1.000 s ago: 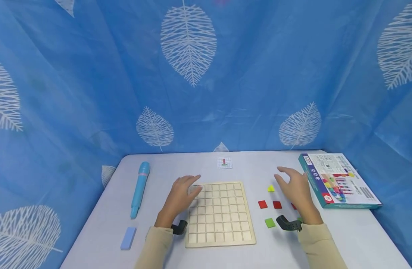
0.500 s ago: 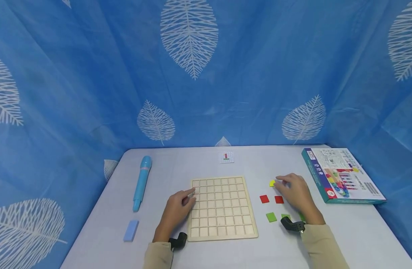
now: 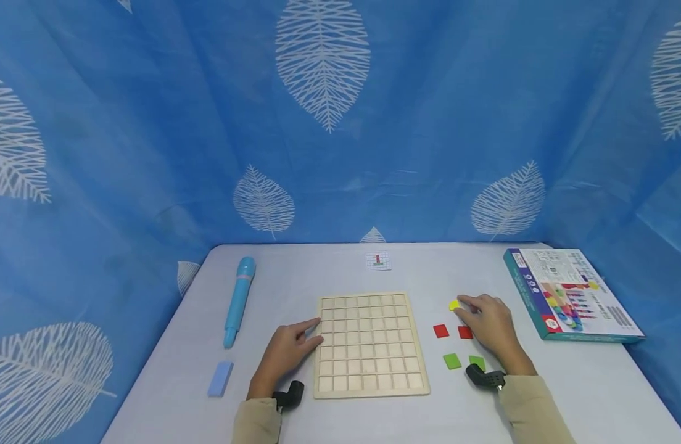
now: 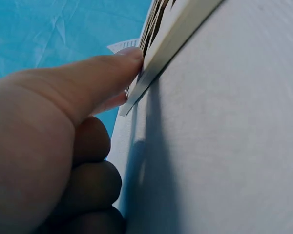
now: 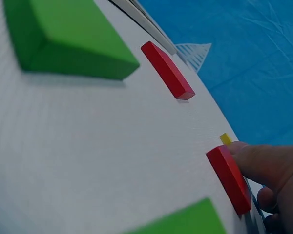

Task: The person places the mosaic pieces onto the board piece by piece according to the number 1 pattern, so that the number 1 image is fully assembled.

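Next to the wooden grid board [image 3: 368, 364], my left hand [image 3: 285, 351] touches the left edge with thumb and index fingertips. The left wrist view shows the thumb [image 4: 112, 68] straight against that edge and the other fingers curled under, holding nothing. My right hand [image 3: 487, 324] has its thumb and index fingertip on a small yellow tile [image 3: 454, 304], pinching it at the table. In the right wrist view the yellow tile [image 5: 225, 138] is mostly hidden behind the thumb [image 5: 256, 158]. Two red tiles, one left [image 3: 441, 331] and one right [image 3: 465, 332], lie just nearer to me.
Green tiles [image 3: 452, 361] lie in front of the red ones. A printed pattern card [image 3: 378, 261] sits behind the board. A boxed set [image 3: 573, 296] lies at the right. On the left are a blue microphone-shaped object [image 3: 239, 302] and a light-blue block [image 3: 221, 378].
My right hand has come down and closed its thumb and index finger on the yellow tile. My left hand has lowered to the board's left edge, its lower fingers curling in.
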A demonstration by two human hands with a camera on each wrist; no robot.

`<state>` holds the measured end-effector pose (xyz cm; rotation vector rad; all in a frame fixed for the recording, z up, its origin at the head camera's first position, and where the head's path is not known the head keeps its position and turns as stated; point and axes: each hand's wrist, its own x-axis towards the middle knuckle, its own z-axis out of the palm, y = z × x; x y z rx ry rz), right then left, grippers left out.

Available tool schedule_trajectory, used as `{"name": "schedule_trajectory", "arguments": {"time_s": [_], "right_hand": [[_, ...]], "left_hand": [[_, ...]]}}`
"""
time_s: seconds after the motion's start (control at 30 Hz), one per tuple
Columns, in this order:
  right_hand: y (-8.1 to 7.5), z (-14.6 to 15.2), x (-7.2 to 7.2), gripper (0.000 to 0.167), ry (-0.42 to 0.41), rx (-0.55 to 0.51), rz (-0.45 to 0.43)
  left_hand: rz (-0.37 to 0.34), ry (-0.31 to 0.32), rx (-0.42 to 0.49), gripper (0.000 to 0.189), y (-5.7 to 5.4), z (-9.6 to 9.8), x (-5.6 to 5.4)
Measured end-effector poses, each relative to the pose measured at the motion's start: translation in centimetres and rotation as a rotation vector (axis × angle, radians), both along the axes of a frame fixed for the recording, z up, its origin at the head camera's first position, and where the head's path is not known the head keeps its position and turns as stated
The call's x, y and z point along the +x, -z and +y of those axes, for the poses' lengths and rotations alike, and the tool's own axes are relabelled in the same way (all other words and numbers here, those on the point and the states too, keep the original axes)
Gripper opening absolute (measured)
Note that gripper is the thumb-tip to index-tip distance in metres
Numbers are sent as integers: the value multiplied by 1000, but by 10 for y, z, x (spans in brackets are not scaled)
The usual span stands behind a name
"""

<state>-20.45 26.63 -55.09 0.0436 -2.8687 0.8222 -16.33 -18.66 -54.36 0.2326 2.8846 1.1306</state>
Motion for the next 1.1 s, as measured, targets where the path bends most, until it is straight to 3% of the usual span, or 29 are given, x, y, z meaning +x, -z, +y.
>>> {"name": "schedule_trajectory", "arguments": {"time_s": [0.2, 0.43, 0.8, 1.1], "right_hand": [[0, 2, 1, 38, 5, -12, 26], [3, 1, 2, 39, 6, -6, 26], [2, -1, 2, 39, 10, -8, 58], [0, -2, 4, 38, 52, -24, 138]], "left_hand": [[19, -7, -7, 46, -2, 1, -3], [-23, -29, -10, 45, -3, 2, -2], [-22, -39, -8, 45, -3, 3, -1], [-20, -37, -7, 46, 0, 2, 1]]}}
